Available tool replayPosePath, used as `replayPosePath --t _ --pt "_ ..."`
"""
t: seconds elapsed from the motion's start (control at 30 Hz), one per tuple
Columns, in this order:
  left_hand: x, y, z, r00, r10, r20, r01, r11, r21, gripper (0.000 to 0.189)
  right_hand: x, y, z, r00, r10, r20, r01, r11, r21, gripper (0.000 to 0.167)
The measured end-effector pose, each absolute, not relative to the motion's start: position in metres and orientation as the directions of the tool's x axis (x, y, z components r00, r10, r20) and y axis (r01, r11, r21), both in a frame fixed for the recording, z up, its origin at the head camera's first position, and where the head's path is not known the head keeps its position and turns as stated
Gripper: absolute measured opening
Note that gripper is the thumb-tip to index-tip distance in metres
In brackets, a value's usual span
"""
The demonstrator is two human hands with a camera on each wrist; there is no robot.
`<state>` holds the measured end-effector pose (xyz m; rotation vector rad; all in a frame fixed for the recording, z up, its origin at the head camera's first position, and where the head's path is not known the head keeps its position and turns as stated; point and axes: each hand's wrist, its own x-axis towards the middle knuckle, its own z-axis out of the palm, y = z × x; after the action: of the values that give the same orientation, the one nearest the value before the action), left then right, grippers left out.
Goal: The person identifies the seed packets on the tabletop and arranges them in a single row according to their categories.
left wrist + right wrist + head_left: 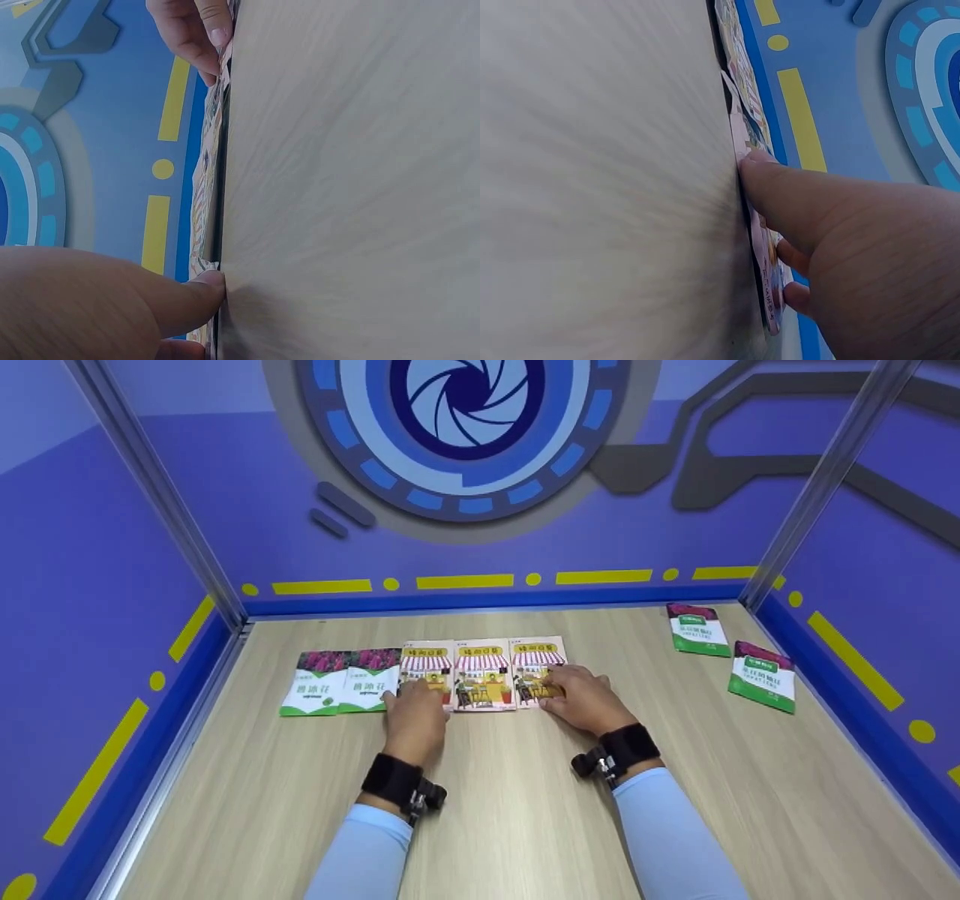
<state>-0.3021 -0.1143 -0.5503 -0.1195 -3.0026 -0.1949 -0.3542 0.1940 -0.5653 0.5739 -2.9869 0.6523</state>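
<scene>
Three yellow and pink seed packets with striped awnings lie in a row: a left one, a middle one and a right one. My left hand rests on the lower part of the left one, its thumb at the near edge; its other fingers are mostly hidden. At the right one's lower right corner, my right hand holds the packet, with its thumb on the near edge and fingers along the right side. Two green and white flower packets adjoin the row's left end.
Two green and white packets with dark red tops, an upper one and a lower one, lie apart at the right of the wooden table. Blue-purple panels wall in the table's back and sides.
</scene>
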Motion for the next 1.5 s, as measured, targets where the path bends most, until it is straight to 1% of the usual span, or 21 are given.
replayPosePath --t 0.17,0.5,0.77,0.87,1.03,1.2,1.5 --pt "-0.302 -0.114 -0.549 -0.990 0.066 0.123 0.083 0.987 0.135 0.023 -0.354 0.193 -0.565 -0.933 -0.344 0.110 -0.359 0.851 -0.383 0.041" --pt "-0.301 -0.112 -0.549 -0.992 0.058 0.114 0.073 0.989 0.130 0.023 -0.355 0.192 -0.561 -0.926 -0.354 0.133 -0.378 0.850 -0.368 0.040" --pt "-0.302 -0.114 -0.550 -0.992 0.055 0.117 0.071 0.988 0.137 0.024 -0.361 0.203 -0.552 -0.955 -0.278 0.102 -0.295 0.869 -0.397 0.045" --pt "-0.302 -0.115 -0.551 -0.991 0.055 0.124 0.073 0.987 0.143 0.024 -0.364 0.215 -0.551 -0.967 -0.237 0.099 -0.256 0.872 -0.417 0.044" --pt "-0.301 -0.112 -0.550 -0.988 0.066 0.143 0.085 0.988 0.129 0.024 -0.369 0.251 -0.550 -0.986 -0.149 0.070 -0.164 0.889 -0.428 0.049" --pt "-0.301 -0.112 -0.552 -0.986 0.076 0.148 0.093 0.989 0.117 0.023 -0.375 0.294 -0.549 -0.995 -0.097 0.002 -0.090 0.915 -0.394 0.063" --pt "-0.306 -0.115 -0.554 -0.985 0.066 0.158 0.085 0.990 0.115 0.026 -0.390 0.343 -0.541 -0.997 -0.015 -0.080 0.013 0.942 -0.337 0.078"
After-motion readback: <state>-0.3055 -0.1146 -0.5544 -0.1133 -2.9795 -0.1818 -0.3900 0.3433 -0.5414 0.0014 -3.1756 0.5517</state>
